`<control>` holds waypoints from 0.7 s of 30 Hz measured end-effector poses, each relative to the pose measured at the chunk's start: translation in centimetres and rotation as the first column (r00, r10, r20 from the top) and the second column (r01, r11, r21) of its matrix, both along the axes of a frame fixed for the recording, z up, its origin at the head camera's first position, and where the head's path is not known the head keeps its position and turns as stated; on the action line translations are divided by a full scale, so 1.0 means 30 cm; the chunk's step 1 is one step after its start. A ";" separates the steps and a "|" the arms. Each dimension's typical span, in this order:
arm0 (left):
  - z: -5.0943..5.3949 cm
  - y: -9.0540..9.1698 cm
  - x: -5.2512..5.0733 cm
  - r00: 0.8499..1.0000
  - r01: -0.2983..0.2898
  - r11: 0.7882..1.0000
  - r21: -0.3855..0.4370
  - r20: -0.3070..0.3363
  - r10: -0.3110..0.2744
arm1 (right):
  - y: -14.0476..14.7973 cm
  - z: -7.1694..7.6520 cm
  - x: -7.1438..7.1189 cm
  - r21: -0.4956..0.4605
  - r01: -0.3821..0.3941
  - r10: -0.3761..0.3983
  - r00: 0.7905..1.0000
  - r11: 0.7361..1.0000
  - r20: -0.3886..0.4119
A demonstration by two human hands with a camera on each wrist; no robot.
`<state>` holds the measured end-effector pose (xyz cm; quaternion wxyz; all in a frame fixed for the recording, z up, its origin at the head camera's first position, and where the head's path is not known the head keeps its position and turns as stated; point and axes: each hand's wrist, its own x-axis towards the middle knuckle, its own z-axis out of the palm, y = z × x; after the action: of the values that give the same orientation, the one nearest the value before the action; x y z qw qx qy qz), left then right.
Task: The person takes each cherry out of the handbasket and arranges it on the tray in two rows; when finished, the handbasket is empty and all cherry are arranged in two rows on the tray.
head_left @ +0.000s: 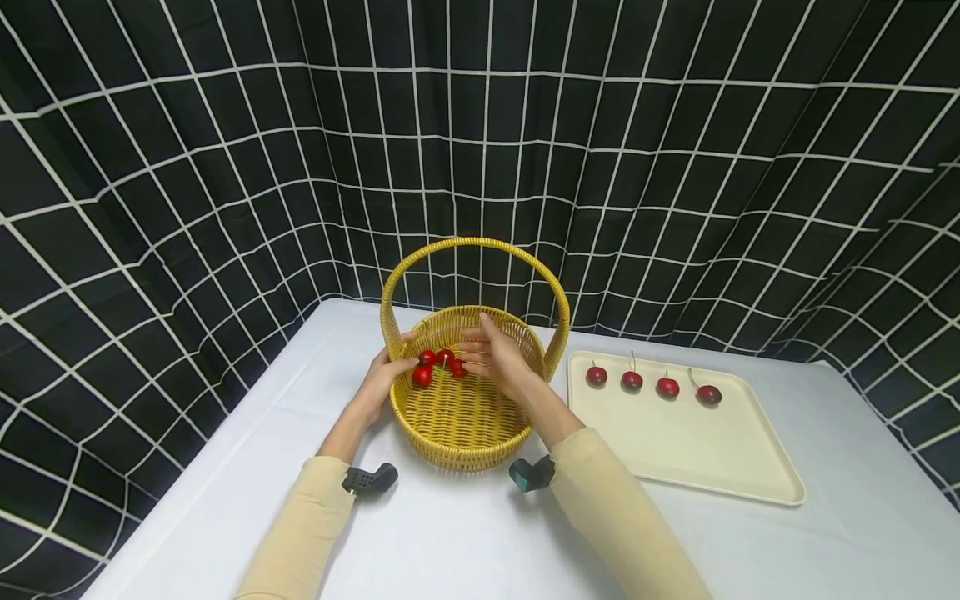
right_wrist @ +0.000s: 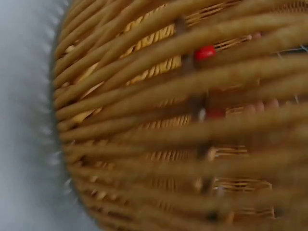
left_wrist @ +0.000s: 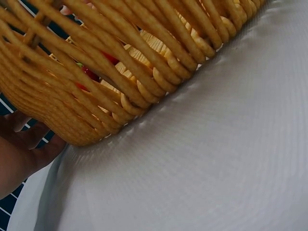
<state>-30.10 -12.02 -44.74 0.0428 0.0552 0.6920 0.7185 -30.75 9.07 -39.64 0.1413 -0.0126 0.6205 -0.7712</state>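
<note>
A yellow woven basket (head_left: 467, 421) with a tall hoop handle stands on the table in the head view. Several red cherries (head_left: 422, 376) lie inside it, bunched at the left. My left hand (head_left: 381, 380) grips the basket's left rim, thumb over the edge; in the left wrist view its fingers (left_wrist: 41, 144) lie against the outer weave. Reaching over the right side, my right hand (head_left: 497, 358) hovers inside the basket, its fingers extended left beside the cherries, holding nothing visible. In the right wrist view, basket weave hides the hand mostly, and a bit of red cherry (right_wrist: 205, 52) shows through.
A cream tray (head_left: 705, 450) sits right of the basket, with several dark red stemmed cherries (head_left: 667, 386) in a row along its far side. White cloth (head_left: 442, 542) covers the table. A black curtain with white grid lines (head_left: 480, 150) hangs behind and at both sides.
</note>
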 end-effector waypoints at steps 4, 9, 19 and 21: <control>0.002 -0.002 -0.004 1.000 0.003 1.000 0.002 0.008 -0.003 | -0.019 -0.001 -0.024 0.034 0.023 -0.023 1.000 0.999 0.005; 0.006 -0.001 -0.003 0.999 0.013 1.000 0.014 0.031 -0.014 | -0.021 -0.014 -0.041 0.061 0.021 -0.023 0.999 0.998 0.030; 0.070 0.007 0.042 0.999 0.024 1.000 -0.001 0.022 -0.024 | -0.029 -0.035 -0.040 0.215 -0.113 0.113 0.994 0.970 0.013; 0.044 0.003 0.026 1.000 0.017 1.000 0.005 0.020 -0.017 | -0.032 -0.036 -0.038 0.244 -0.122 0.124 0.992 0.962 0.007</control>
<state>-29.33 -11.94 -43.43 0.0557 0.0542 0.6895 0.7201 -31.89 8.10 -40.71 0.1867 -0.0366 0.7093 -0.6788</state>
